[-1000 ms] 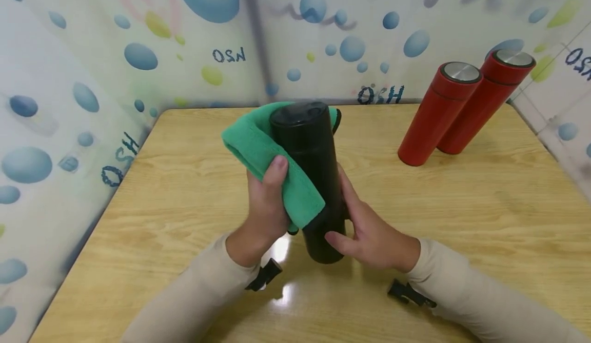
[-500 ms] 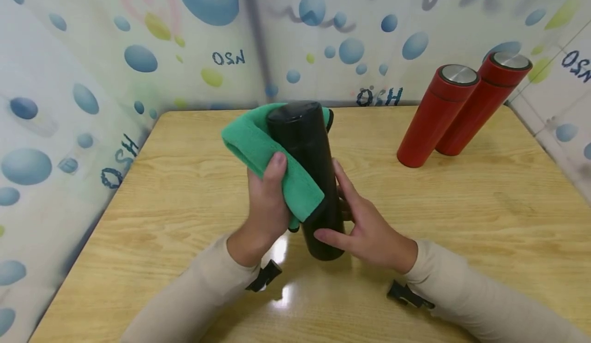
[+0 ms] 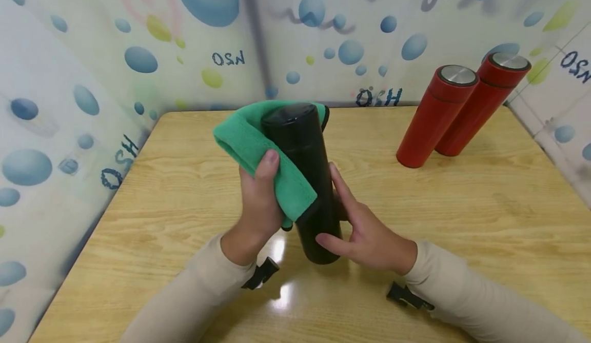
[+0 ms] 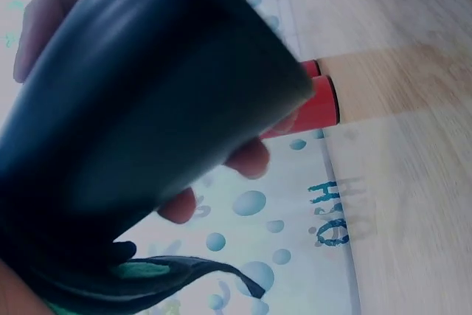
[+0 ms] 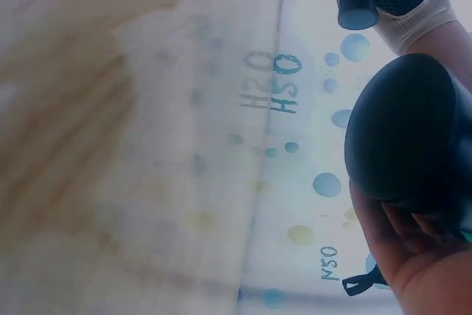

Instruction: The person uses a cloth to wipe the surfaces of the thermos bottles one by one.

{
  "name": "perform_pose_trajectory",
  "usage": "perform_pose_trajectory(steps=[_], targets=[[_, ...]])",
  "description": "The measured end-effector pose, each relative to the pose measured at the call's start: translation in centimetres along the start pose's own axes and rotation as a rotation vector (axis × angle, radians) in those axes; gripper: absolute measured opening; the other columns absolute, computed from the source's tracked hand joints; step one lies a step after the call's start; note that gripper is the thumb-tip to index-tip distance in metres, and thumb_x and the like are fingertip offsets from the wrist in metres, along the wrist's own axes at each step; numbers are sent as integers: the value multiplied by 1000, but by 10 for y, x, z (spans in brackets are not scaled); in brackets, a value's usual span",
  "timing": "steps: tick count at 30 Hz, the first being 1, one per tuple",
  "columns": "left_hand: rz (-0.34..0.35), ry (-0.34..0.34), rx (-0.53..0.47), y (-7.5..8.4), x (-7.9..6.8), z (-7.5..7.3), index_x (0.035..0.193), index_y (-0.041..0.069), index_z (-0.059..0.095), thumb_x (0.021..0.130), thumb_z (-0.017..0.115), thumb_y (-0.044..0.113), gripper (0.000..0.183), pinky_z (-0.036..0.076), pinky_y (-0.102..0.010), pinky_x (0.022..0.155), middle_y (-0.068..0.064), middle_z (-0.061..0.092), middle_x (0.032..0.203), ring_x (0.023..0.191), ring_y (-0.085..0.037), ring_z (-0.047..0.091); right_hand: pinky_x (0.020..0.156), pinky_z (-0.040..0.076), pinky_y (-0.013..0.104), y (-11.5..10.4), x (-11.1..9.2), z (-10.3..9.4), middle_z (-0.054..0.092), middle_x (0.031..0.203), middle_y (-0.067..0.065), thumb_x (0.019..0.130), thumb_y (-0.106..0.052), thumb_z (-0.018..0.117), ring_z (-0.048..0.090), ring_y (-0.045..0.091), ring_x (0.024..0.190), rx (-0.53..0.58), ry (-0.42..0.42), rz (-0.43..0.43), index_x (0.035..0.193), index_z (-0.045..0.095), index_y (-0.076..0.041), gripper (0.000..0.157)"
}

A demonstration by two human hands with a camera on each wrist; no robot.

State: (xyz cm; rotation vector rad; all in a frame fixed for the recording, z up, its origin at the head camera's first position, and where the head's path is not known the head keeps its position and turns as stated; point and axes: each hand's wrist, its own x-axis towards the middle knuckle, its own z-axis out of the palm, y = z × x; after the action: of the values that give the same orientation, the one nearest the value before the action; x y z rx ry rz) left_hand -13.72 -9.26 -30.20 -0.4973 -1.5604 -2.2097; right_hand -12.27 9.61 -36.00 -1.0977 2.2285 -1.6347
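A black thermos bottle is held tilted above the table, its top leaning left in the head view. Around its upper part wraps a green cloth with a black edge. My left hand grips the cloth against the bottle, thumb on top. Low on the bottle's right side, my right hand holds it between thumb and fingers. In the left wrist view the dark bottle fills much of the frame, with fingertips showing beyond it. The right wrist view has the bottle's flat base above my fingers.
Two red thermos bottles with silver lids stand close together at the table's back right. The wooden table meets a wall covering printed with blue drops at its back and left. Each wrist carries a black camera.
The black bottle and green cloth have shifted slightly left with both hands. The left hand keeps its grip on the cloth, and the right stays on the lower bottle.
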Motion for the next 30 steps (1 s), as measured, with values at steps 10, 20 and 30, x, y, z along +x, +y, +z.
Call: perform_pose_trajectory(steps=[10, 20, 30], targets=[[39, 52, -1, 2, 2, 1, 122, 3, 51, 89, 49, 27, 41, 51, -33, 96, -2, 63, 112, 103, -18, 63, 99, 54, 44, -2, 2, 2, 45, 153, 10, 87, -11, 75, 58, 28, 128, -27, 13, 33, 159, -12, -32, 115], [25, 39, 3, 3, 0, 6, 124, 6, 50, 88, 48, 25, 41, 52, -34, 96, -1, 63, 113, 103, -16, 63, 100, 52, 51, 2, -2, 2, 25, 163, 14, 90, 1, 61, 51, 35, 133, -16, -3, -37, 160, -14, -23, 106], [-34, 21, 26, -2, -4, 5, 127, 3, 48, 88, 52, 33, 49, 52, -31, 94, 0, 62, 112, 101, -15, 62, 101, 53, 49, -2, -1, 5, 27, 164, 7, 85, -5, 76, 47, 29, 138, -126, 109, -71, 162, -3, -17, 111]])
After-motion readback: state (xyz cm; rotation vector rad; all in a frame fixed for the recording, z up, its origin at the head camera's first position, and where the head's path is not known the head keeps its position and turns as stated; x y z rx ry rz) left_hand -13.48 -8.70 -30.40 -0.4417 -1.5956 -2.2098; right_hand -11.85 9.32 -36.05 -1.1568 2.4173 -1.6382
